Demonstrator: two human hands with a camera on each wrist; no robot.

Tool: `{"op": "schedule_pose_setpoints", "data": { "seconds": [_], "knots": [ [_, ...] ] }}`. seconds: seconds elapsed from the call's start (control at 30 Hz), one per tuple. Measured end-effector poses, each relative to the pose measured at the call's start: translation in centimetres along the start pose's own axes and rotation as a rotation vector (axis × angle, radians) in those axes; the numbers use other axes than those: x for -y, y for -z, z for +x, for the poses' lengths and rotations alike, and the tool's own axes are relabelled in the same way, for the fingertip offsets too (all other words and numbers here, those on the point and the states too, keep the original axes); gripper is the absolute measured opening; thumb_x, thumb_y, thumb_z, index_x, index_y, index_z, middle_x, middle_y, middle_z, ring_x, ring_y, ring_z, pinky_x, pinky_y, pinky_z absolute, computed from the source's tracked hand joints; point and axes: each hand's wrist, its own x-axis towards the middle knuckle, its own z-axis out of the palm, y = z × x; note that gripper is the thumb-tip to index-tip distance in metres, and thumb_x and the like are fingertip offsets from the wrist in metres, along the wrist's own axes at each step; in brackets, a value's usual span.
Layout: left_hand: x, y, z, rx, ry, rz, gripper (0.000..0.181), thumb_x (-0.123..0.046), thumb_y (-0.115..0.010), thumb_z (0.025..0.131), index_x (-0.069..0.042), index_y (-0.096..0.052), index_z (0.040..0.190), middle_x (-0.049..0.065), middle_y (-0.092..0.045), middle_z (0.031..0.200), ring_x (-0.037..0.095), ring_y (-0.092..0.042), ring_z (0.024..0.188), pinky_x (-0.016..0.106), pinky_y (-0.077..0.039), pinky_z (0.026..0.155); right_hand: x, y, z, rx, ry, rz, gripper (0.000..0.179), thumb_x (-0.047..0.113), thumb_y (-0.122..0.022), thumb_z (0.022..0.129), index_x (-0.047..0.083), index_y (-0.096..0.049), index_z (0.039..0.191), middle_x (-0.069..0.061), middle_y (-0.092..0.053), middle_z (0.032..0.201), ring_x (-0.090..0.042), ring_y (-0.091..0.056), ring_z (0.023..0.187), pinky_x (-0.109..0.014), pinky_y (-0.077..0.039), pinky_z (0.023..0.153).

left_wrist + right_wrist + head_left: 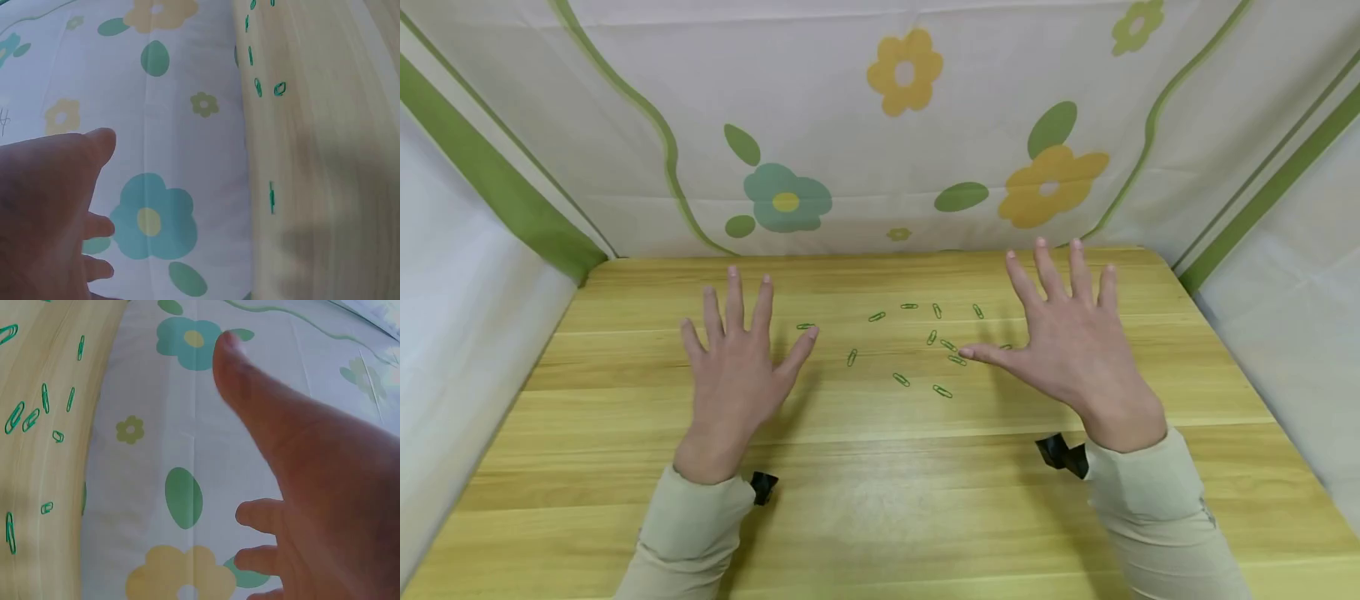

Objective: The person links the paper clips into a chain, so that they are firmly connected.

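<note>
Several green paper clips lie scattered over the middle of the wooden table. To their left, my left hand is held over the table with fingers straight and spread, holding nothing. Its thumb tip overlaps the end of one paper clip in the head view. On the other side, my right hand hovers with its fingers spread wide and nothing in it. Its thumb points in toward two paper clips, and another paper clip shows partly behind that hand. Both wrist views show the palms off the tabletop.
A white curtain with printed flowers hangs along the table's far edge. White cloth sides with green bands flank the table at left and right. Black pieces stick out by both sleeve cuffs.
</note>
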Motion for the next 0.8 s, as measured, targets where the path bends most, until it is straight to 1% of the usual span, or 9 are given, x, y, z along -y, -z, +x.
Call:
{"op": "schedule_pose_setpoints", "data": {
  "seconds": [0.1,0.2,0.27,0.33,0.43,0.5,0.6,0.7,0.8],
  "knots": [
    [-0.2,-0.5,0.1,-0.043,-0.056,-0.029,0.084,-0.059,-0.058,0.106,-0.008,-0.032,0.169,0.026,-0.015,0.179,0.054,-0.022,0.161,0.079,-0.021,0.124,-0.1,-0.1,0.1,-0.01,0.038,0.052,0.12,0.088,-0.06,0.088,0.016,-0.018,0.174,-0.018,-0.008,0.182,-0.048,0.0,0.168,-0.074,-0.008,0.13],
    [-0.4,-1.3,0.2,-0.068,-0.111,-0.101,0.077,-0.048,-0.065,0.106,-0.001,-0.04,0.163,0.029,-0.029,0.172,0.052,-0.033,0.157,0.075,-0.033,0.122,-0.1,-0.5,0.3,-0.03,0.079,0.124,0.106,0.073,-0.068,0.095,0.01,-0.028,0.171,-0.02,-0.023,0.178,-0.046,-0.017,0.166,-0.069,-0.02,0.13],
    [-0.5,-1.8,0.2,-0.066,-0.129,-0.174,0.073,-0.041,-0.068,0.106,0.002,-0.043,0.16,0.03,-0.035,0.169,0.052,-0.039,0.153,0.072,-0.038,0.12,0.1,-0.8,0.3,-0.017,0.097,0.218,0.096,0.062,-0.073,0.097,0.009,-0.035,0.168,-0.02,-0.034,0.174,-0.045,-0.029,0.161,-0.068,-0.028,0.127],
    [-0.6,-2.4,0.2,-0.06,-0.137,-0.267,0.069,-0.033,-0.07,0.106,0.004,-0.045,0.158,0.031,-0.04,0.166,0.052,-0.043,0.151,0.07,-0.041,0.119,0.2,-1.4,0.4,-0.003,0.114,0.328,0.084,0.053,-0.077,0.098,0.009,-0.045,0.162,-0.017,-0.046,0.166,-0.042,-0.044,0.15,-0.065,-0.039,0.12],
    [-0.9,-3.1,0.1,-0.044,-0.133,-0.382,0.062,-0.026,-0.072,0.105,0.006,-0.05,0.154,0.029,-0.048,0.16,0.049,-0.049,0.147,0.065,-0.044,0.119,0.5,-2.4,0.6,0.013,0.132,0.494,0.067,0.04,-0.08,0.099,0.008,-0.056,0.153,-0.015,-0.059,0.152,-0.039,-0.058,0.132,-0.061,-0.05,0.108],
    [-1.3,-3.5,0.1,-0.024,-0.126,-0.436,0.056,-0.024,-0.072,0.105,0.006,-0.056,0.149,0.026,-0.053,0.156,0.047,-0.052,0.145,0.062,-0.046,0.119,0.5,-3.2,0.8,0.006,0.14,0.567,0.057,0.032,-0.081,0.098,0.007,-0.063,0.146,-0.013,-0.065,0.143,-0.037,-0.063,0.123,-0.056,-0.056,0.101],
    [-2.0,-4.2,-0.1,-0.002,-0.126,-0.475,0.047,-0.022,-0.075,0.103,0.005,-0.064,0.139,0.023,-0.06,0.149,0.043,-0.058,0.139,0.06,-0.05,0.115,0.5,-4.5,1.0,0.019,0.135,0.64,0.047,0.025,-0.083,0.097,0.006,-0.068,0.137,-0.014,-0.069,0.134,-0.035,-0.066,0.119,-0.048,-0.06,0.096],
    [-3.0,-4.8,-0.3,0.003,-0.158,-0.495,0.039,-0.018,-0.078,0.101,0.005,-0.07,0.131,0.021,-0.067,0.138,0.041,-0.066,0.125,0.055,-0.057,0.105,0.6,-5.6,1.1,0.056,0.133,0.689,0.041,0.023,-0.084,0.096,0.005,-0.071,0.131,-0.013,-0.071,0.126,-0.029,-0.067,0.113,-0.038,-0.062,0.089],
    [-3.9,-5.6,-0.5,0.011,-0.197,-0.516,0.034,-0.014,-0.08,0.098,0.005,-0.073,0.125,0.02,-0.072,0.127,0.037,-0.07,0.11,0.05,-0.061,0.092,0.7,-6.6,1.1,0.085,0.137,0.72,0.035,0.021,-0.085,0.095,0.004,-0.074,0.124,-0.012,-0.074,0.116,-0.024,-0.067,0.104,-0.03,-0.059,0.08]
  ]
}}
